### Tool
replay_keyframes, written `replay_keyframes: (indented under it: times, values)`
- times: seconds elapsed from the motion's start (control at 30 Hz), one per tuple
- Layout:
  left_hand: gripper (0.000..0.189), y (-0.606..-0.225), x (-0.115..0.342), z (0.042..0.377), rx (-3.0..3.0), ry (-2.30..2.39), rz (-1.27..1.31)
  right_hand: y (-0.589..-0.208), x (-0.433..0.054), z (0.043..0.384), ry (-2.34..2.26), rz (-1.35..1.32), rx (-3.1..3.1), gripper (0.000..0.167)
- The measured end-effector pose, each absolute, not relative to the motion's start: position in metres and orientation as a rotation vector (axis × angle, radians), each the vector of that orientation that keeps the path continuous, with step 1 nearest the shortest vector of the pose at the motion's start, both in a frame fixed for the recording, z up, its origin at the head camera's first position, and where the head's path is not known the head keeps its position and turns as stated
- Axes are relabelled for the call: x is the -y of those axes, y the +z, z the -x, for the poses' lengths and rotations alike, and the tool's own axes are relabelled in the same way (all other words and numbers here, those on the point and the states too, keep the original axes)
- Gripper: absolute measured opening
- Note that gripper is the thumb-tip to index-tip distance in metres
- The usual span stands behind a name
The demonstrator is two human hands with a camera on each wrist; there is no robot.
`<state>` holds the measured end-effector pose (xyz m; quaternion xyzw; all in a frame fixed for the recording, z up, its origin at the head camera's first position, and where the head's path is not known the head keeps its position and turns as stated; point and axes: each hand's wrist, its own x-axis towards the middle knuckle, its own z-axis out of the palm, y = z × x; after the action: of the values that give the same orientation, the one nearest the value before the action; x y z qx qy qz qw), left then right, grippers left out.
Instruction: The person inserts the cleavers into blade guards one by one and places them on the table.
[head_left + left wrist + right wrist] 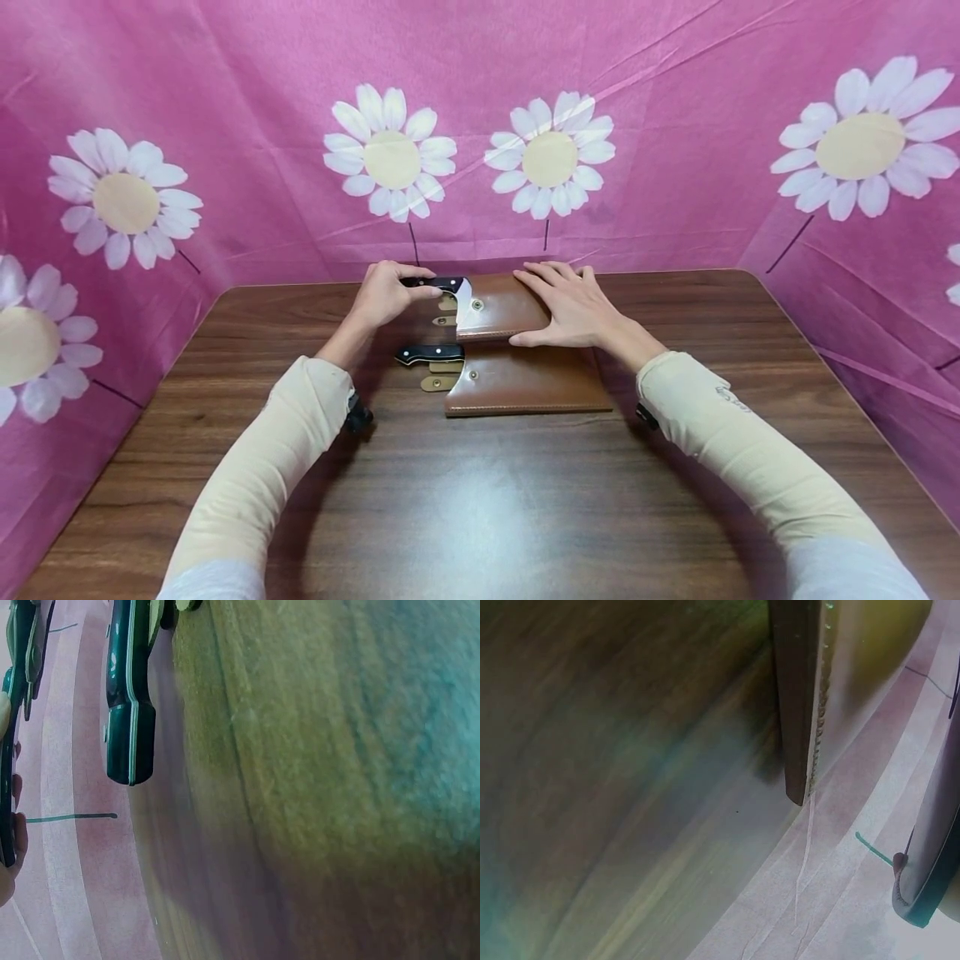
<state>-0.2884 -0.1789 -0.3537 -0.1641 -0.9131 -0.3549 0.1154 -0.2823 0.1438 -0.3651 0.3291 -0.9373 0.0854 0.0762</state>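
Two cleavers with black riveted handles lie side by side in brown leather sheaths, handles to the left. My left hand (386,293) pinches the black handle (452,284) of the far cleaver between thumb and fingers. A strip of its shiny blade (464,308) shows at the sheath's mouth. Spread across the far sheath (498,307), my right hand (573,307) grips it, thumb at the near edge and fingers at the far edge. The near cleaver's handle (430,355) sticks out of its own sheath (532,379), untouched. In the left wrist view, that near handle (129,742) hangs large at the top.
Loose snap straps (438,383) stick out beside the near handle. The wood-grain table (480,500) extends toward me and to both sides. Behind its far edge hangs a pink cloth (465,50) with white daisies.
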Motion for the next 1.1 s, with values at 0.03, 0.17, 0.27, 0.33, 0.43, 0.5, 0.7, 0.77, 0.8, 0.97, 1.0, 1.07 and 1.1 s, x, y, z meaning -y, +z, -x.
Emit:
replay_keyframes:
  times: [0.03, 0.17, 0.27, 0.33, 0.43, 0.5, 0.7, 0.77, 0.8, 0.97, 1.0, 1.07, 1.1]
  values:
    - [0.029, -0.354, 0.179, 0.289, 2.673, -1.039, 0.480, -0.365, -0.144, 0.282, 0.256, -0.987, 2.808, 0.116]
    - [0.029, -0.354, 0.177, 0.289, 2.671, -1.028, 0.475, -0.365, -0.144, 0.283, 0.254, -0.985, 2.809, 0.117]
    - [0.029, -0.354, 0.176, 0.291, 2.673, -1.016, 0.486, -0.365, -0.145, 0.283, 0.261, -0.970, 2.821, 0.117]
    - [0.029, -0.355, 0.175, 0.292, 2.676, -1.015, 0.493, -0.365, -0.144, 0.283, 0.278, -0.962, 2.830, 0.117]
    - [0.029, -0.357, 0.176, 0.294, 2.681, -1.025, 0.486, -0.365, -0.141, 0.286, 0.288, -0.961, 2.843, 0.117]
    - [0.028, -0.357, 0.177, 0.296, 2.683, -1.037, 0.475, -0.365, -0.139, 0.288, 0.291, -0.961, 2.851, 0.117]
    - [0.028, -0.357, 0.178, 0.300, 2.694, -1.061, 0.451, -0.366, -0.136, 0.292, 0.303, -0.932, 2.884, 0.117]
    - [0.029, -0.358, 0.178, 0.301, 2.706, -1.059, 0.438, -0.367, -0.135, 0.293, 0.304, -0.925, 2.894, 0.117]
    - [0.029, -0.359, 0.178, 0.301, 2.710, -1.060, 0.432, -0.367, -0.135, 0.293, 0.302, -0.924, 2.897, 0.117]
    - [0.030, -0.361, 0.180, 0.303, 2.719, -1.052, 0.414, -0.369, -0.132, 0.295, 0.296, -0.923, 2.906, 0.116]
    - [0.029, -0.361, 0.180, 0.304, 2.718, -1.055, 0.409, -0.369, -0.131, 0.296, 0.298, -0.923, 2.910, 0.116]
    - [0.029, -0.361, 0.180, 0.305, 2.719, -1.047, 0.403, -0.370, -0.130, 0.298, 0.302, -0.923, 2.915, 0.116]
    - [0.030, -0.361, 0.180, 0.306, 2.719, -1.046, 0.400, -0.370, -0.130, 0.299, 0.302, -0.922, 2.917, 0.116]
